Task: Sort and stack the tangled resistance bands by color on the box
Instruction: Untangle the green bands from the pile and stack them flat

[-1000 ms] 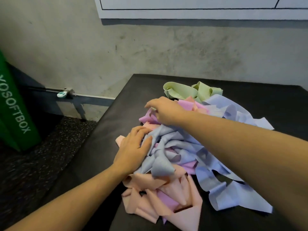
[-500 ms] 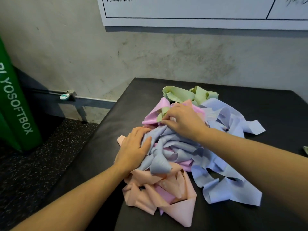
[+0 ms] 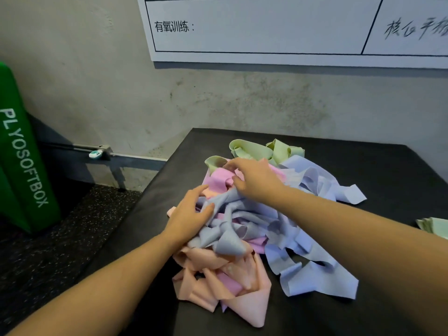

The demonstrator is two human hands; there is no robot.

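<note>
Thin matt rubbery bands (image 3: 244, 229) on matt black box (image 3: 363, 170)

Black padded box (image 3: 155, 229), tangled heap of bands (image 3: 247, 229) on top, green bands (image 3: 434, 226) at right edge

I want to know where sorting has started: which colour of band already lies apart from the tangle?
Green: a small green bundle lies alone at the right edge of the black box. Pink, peach and blue bands all sit in the heap.
</note>
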